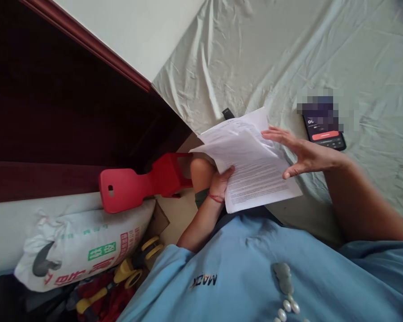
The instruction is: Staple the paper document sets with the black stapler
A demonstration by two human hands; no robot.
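Note:
Printed sheets of paper (255,183) lie over my lap, with one sheet bent up and folded across the others. My left hand (220,182) grips their left edge, its thumb on top and its other fingers hidden beneath. Above the right side of the sheets, my right hand (297,152) is spread, thumb apart from the fingers. Its fingertips are at the edge of the upper sheet (251,118); whether they press on it I cannot tell. Nothing is held in that hand.
A phone (325,129) with a lit screen lies on the pale bedsheet (289,53) at right. Behind the papers pokes a small black object (227,113). To the left are a red plastic chair (144,181), a printed white sack (87,246) and a yellow-and-black item (124,273).

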